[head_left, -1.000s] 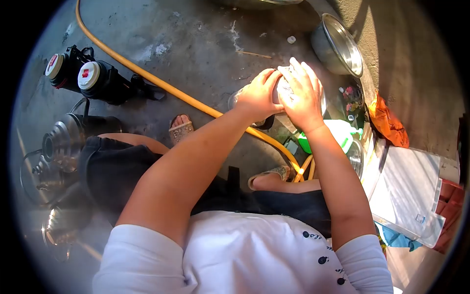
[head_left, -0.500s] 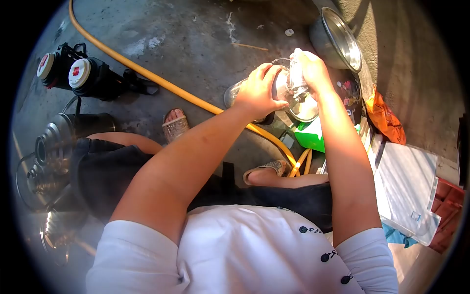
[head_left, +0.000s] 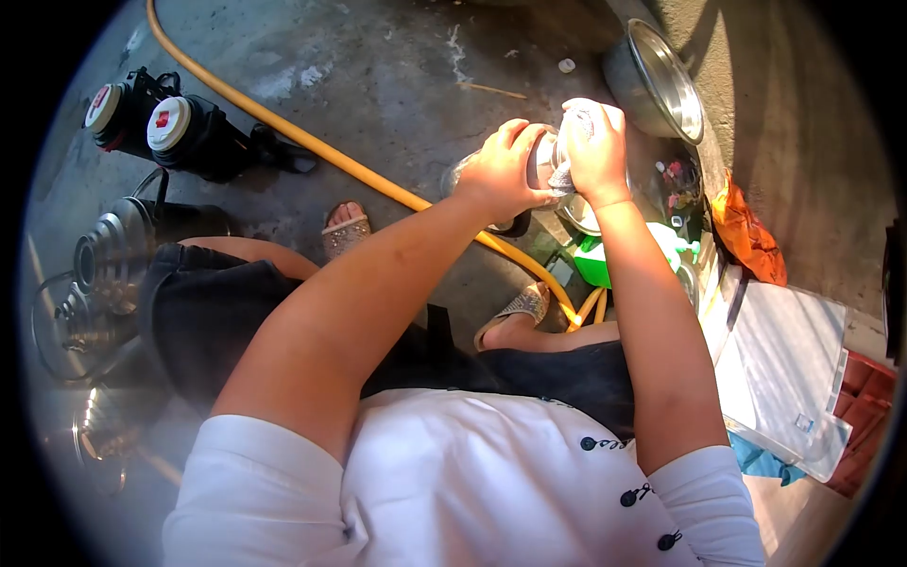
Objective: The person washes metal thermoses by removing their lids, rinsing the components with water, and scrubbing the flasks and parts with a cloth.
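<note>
My left hand (head_left: 501, 170) is wrapped round a see-through vessel with a shiny metallic band (head_left: 541, 163), held on its side above the concrete floor. Its dark handle (head_left: 516, 225) shows below my fingers. In my right hand (head_left: 597, 151) is a silvery-grey scrubbing pad (head_left: 564, 170), pressed at the banded end of the vessel. My palm and fingers hide much of the pad. Beneath my hands sits a round shiny metal dish (head_left: 578, 217), partly covered by my right wrist. Close to my right forearm lies a green plastic bottle (head_left: 591, 262).
A yellow hose (head_left: 350, 168) crosses the floor past my feet. A metal basin (head_left: 661, 80) leans at the wall, above an orange bag (head_left: 746, 231). Black flasks with white caps (head_left: 168, 125) and steel kettles (head_left: 118, 250) stand left. A clear plastic lid (head_left: 779, 369) lies right.
My right hand has turned and closed more over the vessel's end, bringing the grey pad into view. The left hand keeps its hold. The whole view has shifted slightly.
</note>
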`<state>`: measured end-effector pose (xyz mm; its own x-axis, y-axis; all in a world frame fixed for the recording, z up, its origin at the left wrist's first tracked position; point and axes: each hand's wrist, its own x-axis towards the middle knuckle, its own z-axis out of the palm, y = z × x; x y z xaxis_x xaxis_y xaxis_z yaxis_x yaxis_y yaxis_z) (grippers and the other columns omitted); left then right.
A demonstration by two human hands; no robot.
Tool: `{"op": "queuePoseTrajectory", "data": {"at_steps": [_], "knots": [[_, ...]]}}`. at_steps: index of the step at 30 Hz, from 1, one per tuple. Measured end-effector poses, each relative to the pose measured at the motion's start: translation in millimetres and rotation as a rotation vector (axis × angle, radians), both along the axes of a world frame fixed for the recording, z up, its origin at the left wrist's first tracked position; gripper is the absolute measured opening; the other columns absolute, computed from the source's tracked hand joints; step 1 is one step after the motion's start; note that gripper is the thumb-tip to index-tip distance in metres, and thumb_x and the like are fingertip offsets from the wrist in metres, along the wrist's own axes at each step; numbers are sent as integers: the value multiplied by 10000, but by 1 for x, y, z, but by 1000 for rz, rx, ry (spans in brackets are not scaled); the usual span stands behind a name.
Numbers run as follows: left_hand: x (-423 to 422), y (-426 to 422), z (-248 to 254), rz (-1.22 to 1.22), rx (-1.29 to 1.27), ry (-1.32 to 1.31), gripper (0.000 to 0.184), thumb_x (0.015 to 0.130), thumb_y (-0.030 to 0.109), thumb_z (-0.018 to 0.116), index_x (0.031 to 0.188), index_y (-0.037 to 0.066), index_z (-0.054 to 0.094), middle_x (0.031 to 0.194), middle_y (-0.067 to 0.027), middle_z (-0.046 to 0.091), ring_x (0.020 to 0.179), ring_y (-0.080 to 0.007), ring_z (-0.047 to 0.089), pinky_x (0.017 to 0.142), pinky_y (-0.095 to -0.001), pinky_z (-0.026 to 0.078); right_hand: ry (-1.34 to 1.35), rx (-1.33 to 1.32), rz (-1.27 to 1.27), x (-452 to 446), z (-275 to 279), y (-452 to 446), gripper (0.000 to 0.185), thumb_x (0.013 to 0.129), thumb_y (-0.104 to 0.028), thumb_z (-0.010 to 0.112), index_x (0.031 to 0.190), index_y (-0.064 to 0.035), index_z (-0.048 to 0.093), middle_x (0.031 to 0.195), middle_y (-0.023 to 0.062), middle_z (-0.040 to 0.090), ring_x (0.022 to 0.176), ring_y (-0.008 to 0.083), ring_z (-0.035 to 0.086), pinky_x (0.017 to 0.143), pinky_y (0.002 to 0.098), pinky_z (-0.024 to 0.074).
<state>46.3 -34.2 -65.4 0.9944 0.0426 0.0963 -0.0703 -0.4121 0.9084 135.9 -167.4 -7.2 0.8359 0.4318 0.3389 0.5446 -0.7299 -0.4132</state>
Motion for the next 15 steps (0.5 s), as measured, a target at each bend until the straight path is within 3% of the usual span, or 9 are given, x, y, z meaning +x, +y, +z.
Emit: {"op": "queuePoseTrajectory", "data": {"at_steps": [1, 2, 4, 6, 8, 10, 11, 15], "knots": [[0, 0, 0, -2, 13, 2, 915, 642, 380, 856, 1418, 187, 412, 1452, -95, 367, 1324, -325, 419, 1081, -435, 410, -63, -27, -7, 9, -2, 3, 228, 857, -236, 667, 975, -41, 679, 978, 135, 588, 900, 285, 605, 858, 385, 491], [0, -1, 1, 1, 10, 2, 915, 642, 380, 856, 1418, 187, 412, 1452, -95, 367, 1324, -325, 419, 1081, -435, 410, -63, -29, -4, 20, 0, 4, 228, 857, -236, 667, 975, -41, 679, 978, 135, 588, 900, 285, 605, 858, 385, 491], [1, -2, 2, -2, 25, 40, 909, 644, 386, 857, 1413, 192, 412, 1450, -96, 366, 1323, -324, 420, 1077, -433, 413, 726, 205, -321, 32, 17, 13, 229, 878, -241, 637, 938, -25, 680, 868, 97, 646, 790, 218, 619, 783, 352, 497], [1, -1, 1, 0, 22, 44, 904, 647, 382, 856, 1410, 193, 412, 1450, -95, 367, 1323, -322, 421, 1074, -434, 417, 828, 435, -347, 30, 14, 12, 250, 896, -247, 606, 933, -16, 694, 772, 33, 662, 727, 166, 621, 698, 319, 495], [1, -3, 3, 3, 12, 42, 899, 649, 379, 856, 1408, 194, 411, 1450, -94, 369, 1323, -319, 422, 1071, -435, 420, 580, 488, -254, 24, 0, 1, 252, 923, -209, 584, 1036, -5, 678, 897, 74, 674, 856, 196, 647, 790, 329, 506], [1, -1, 2, 12, 12, 47, 899, 647, 375, 856, 1405, 192, 409, 1449, -91, 372, 1322, -312, 425, 1067, -435, 425, 79, 282, -28, -4, -8, -2, 299, 940, -159, 565, 1188, 0, 612, 1133, 140, 628, 1043, 262, 616, 924, 361, 480], [0, 0, 3, 14, 12, 47, 899, 647, 375, 856, 1405, 192, 409, 1449, -91, 372, 1322, -312, 425, 1067, -435, 425, 3, 217, 74, -15, -15, -8, 376, 935, -123, 564, 1295, -17, 539, 1325, 173, 513, 1201, 317, 521, 1025, 397, 419], [-3, 2, 3, 1, 20, 44, 898, 653, 374, 854, 1409, 191, 406, 1450, -90, 373, 1320, -309, 428, 1068, -432, 426, -92, -37, 69, -33, 4, 1, 411, 874, -153, 635, 1270, -68, 564, 1280, 168, 518, 1208, 357, 482, 1034, 431, 398]]}}
